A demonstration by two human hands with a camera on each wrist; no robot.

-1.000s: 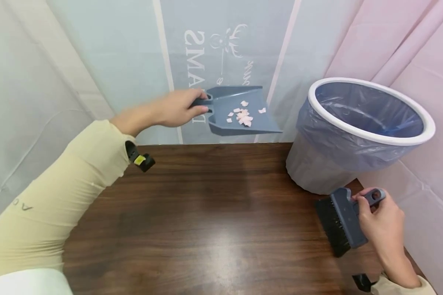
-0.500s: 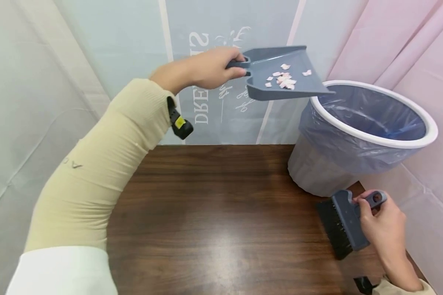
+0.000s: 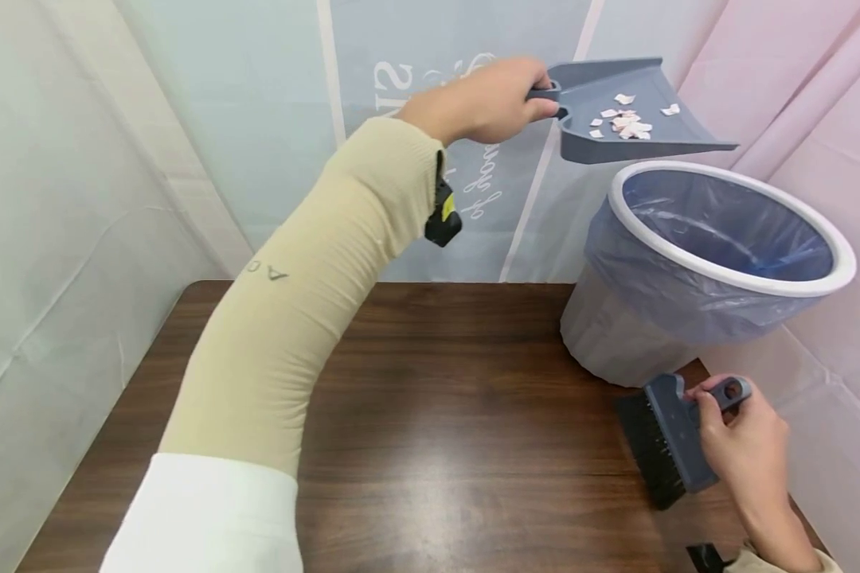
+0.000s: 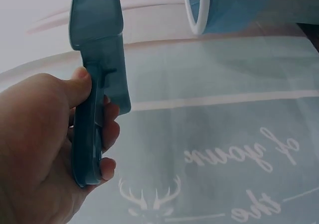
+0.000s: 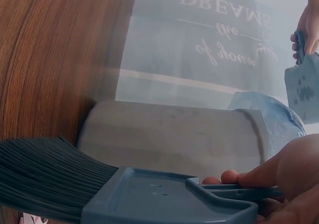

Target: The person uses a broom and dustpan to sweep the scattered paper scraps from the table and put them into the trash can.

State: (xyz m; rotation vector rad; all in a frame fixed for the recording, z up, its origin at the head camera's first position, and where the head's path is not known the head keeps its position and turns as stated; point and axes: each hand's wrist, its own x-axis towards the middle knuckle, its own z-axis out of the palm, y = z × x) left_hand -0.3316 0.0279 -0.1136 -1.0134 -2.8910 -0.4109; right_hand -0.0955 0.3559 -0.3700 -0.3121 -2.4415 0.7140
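My left hand (image 3: 505,99) grips the handle of a blue-grey dustpan (image 3: 580,150), raised above the far side of the trash can (image 3: 634,338). Several small pale pink scraps (image 3: 627,123) lie in the pan, mostly in one cluster. In the left wrist view the fingers wrap round the dustpan handle (image 4: 87,139). Low on the right, my right hand (image 3: 745,446) holds a small hand brush (image 3: 681,434) by its handle, its black bristles (image 5: 50,176) pointing left near the table. The can has a white rim (image 3: 688,259) and a translucent bluish liner bag (image 3: 645,278).
A dark brown wooden table (image 3: 459,382) spreads below the hands. Printed grey-blue fabric (image 3: 430,215) hangs behind it, with pale pink sheeting (image 3: 842,342) on the right and whitish sheeting (image 3: 64,263) on the left. More pinkish scraps (image 5: 34,218) show beneath the bristles in the right wrist view.
My left hand has carried the dustpan up and to the right, from beside the trash can to above its far rim, with the scraps still inside. The right hand has barely moved.
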